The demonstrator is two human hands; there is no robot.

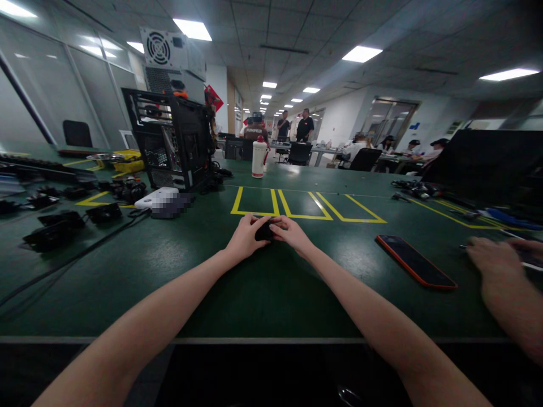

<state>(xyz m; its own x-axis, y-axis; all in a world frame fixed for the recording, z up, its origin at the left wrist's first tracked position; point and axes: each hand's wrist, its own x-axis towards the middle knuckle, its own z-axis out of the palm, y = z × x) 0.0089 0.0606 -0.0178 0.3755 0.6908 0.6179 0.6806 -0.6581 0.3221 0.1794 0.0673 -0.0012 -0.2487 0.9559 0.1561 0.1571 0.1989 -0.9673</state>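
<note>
Holding a small black object [263,230] low over the middle of the tabletop [203,299], just on the near side of the yellow tape outlines [254,214]. Gripping it in the left hand [246,236], with digits curled around its left side, and pinching at its right side with the closed-in fingertips of the right hand [291,232]. Too covered to make out in detail, or to tell whether resting on the surface.

Beyond the outlines, a white bottle [258,160] with a red cap, standing upright. To the right, an orange-edged phone [416,262] lying flat, and past it another person's hand [494,254]. Farther back on that side, a bunch of cables [409,185] near a large dark panel [487,164].

To the left, a white device [156,198], partly blurred, in front of an open black computer case [169,135] with a metal power supply [163,51] above. Farther left, loose black parts [55,232], a long black cable [76,257] and a yellow tray [127,162]. In the background, several people [305,125] and chairs [299,153].
</note>
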